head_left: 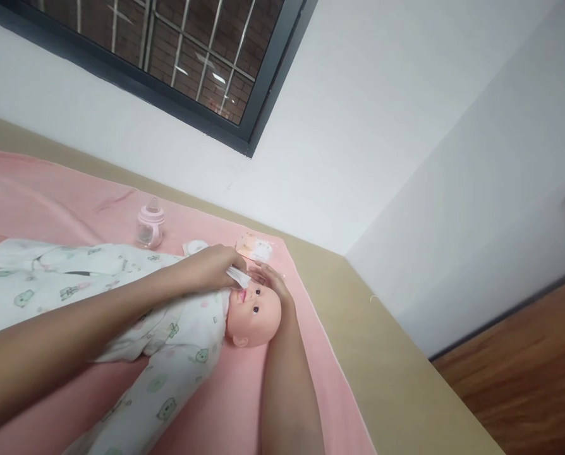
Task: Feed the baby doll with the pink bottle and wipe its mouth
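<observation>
A baby doll (256,313) in a white printed sleepsuit (178,341) lies on a pink blanket (50,202), head toward the right. My left hand (213,264) is closed on a small white wipe (239,276) held at the doll's mouth. My right hand (273,283) rests on the far side of the doll's head, fingers stretched along it.
A pink baby bottle (150,226) stands on the blanket behind the doll. A pack of wipes (255,248) lies near the blanket's far corner. The blanket covers a tan surface (391,373) set against white walls; a wooden floor (524,379) shows at right.
</observation>
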`<action>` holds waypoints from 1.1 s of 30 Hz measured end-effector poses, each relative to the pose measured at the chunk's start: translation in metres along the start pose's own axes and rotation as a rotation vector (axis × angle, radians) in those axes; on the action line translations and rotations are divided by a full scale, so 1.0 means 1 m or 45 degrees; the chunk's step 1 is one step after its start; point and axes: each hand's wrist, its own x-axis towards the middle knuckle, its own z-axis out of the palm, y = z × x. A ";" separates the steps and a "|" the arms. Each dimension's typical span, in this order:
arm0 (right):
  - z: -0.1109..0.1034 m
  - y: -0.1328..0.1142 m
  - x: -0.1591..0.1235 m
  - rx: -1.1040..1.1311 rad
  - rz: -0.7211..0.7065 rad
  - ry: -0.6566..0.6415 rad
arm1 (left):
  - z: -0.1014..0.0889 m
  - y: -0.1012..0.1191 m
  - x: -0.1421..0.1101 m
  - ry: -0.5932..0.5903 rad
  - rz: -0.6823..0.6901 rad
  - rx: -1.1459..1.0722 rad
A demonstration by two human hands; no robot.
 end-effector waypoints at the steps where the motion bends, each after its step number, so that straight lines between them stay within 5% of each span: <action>1: 0.000 0.000 0.000 0.001 0.004 0.003 | 0.000 0.000 0.000 0.004 0.003 0.007; 21: 0.005 -0.005 -0.006 -0.046 -0.004 0.020 | -0.003 0.019 -0.006 -0.108 0.030 -0.199; 33: 0.007 -0.006 -0.008 -0.040 0.011 0.026 | 0.007 0.009 0.000 0.027 0.024 -0.046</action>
